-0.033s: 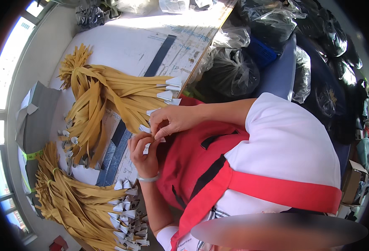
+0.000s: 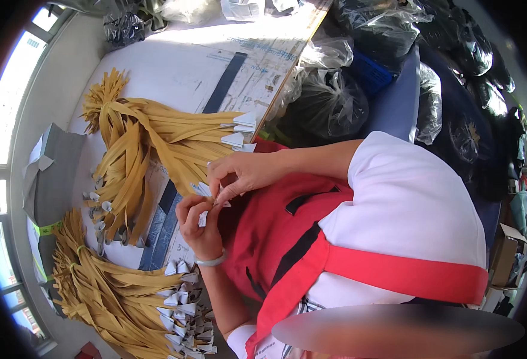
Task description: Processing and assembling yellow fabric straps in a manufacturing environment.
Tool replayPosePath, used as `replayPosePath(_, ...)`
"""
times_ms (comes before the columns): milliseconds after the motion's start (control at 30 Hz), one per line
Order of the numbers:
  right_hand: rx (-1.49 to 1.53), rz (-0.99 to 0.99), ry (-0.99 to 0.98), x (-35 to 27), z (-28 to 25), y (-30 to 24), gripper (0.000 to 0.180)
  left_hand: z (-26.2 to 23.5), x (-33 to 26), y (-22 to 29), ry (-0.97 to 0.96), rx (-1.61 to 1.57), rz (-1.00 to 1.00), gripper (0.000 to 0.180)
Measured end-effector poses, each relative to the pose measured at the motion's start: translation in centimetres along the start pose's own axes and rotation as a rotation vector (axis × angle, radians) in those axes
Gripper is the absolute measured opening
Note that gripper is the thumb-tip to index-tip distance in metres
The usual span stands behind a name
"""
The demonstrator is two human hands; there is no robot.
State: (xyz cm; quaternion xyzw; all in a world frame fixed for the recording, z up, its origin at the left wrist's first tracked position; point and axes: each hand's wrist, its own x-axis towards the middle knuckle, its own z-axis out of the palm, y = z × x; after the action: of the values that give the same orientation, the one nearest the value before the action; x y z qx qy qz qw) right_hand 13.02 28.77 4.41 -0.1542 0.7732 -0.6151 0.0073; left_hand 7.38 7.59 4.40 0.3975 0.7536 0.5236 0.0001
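Left hand (image 2: 200, 230): we saw it just in front of the red apron (image 2: 293, 230), thumb and fingers pinched together on a small white piece (image 2: 202, 219).
Right hand (image 2: 244, 172): it met the left one before the apron, thumb and forefinger closed at the same piece.
White piece: it sat close before the apron, partly hidden by fingers; we could not tell its full shape.
Tan straps (image 2: 188, 137): we saw this bundle on the table (image 2: 179, 57) ahead of the apron, white-tipped ends toward it.
Second bundle (image 2: 117, 275): it lay toward the apron's left.
Grey stack (image 2: 53, 179): it stood beyond the tan straps from the apron.
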Motion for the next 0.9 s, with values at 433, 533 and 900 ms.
replayPosePath(433, 0.635, -0.031, -0.002, 3.5, 3.1, 0.5, 0.028, -2.0, -0.8, 0.1, 0.042, -0.325, -0.266, 0.005)
replayPosePath(533, 0.568, 0.055, -0.058, 3.5, 2.5, 0.6, 0.028, -2.0, -0.8, 0.2, -0.052, -0.329, -0.23, 0.006)
replayPosePath(900, 0.576, -0.009, -0.298, 3.6, -0.9, -0.4, 0.019, -1.9, 0.8, 1.5, -0.071, -0.524, -0.271, 0.012)
